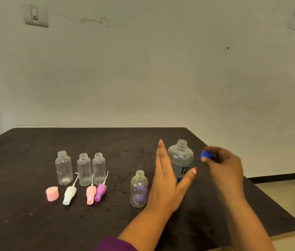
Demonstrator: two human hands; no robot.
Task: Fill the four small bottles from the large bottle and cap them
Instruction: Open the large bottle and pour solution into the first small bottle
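The large bottle [181, 156] stands upright and uncapped right of centre on the dark bench [34, 223], with clear liquid inside and a printed label on its front. The left hand [166, 180] is spread beside it, fingers straight and pointing up along the bottle's left side, with the thumb reaching across the label; I cannot tell whether the palm touches the bottle. The right hand [224, 165], blurred at the right of the frame, pinches the blue cap [205, 155] in its fingertips, just right of the bottle's shoulder.

Left of centre three open small bottles stand in a row: the widest bottle [63, 169], the middle bottle [84, 171] and the third bottle [98, 169]. The fourth small bottle [139, 191] stands apart, just left of the left wrist. Below the row lie a pink cap [52, 193], a white spray top [69, 194], a pink spray top [91, 194] and a purple spray top [100, 192], the last two touching.

A purple sleeve [114, 245] shows at the bottom edge, and a wall switch [36, 15] sits at upper left.
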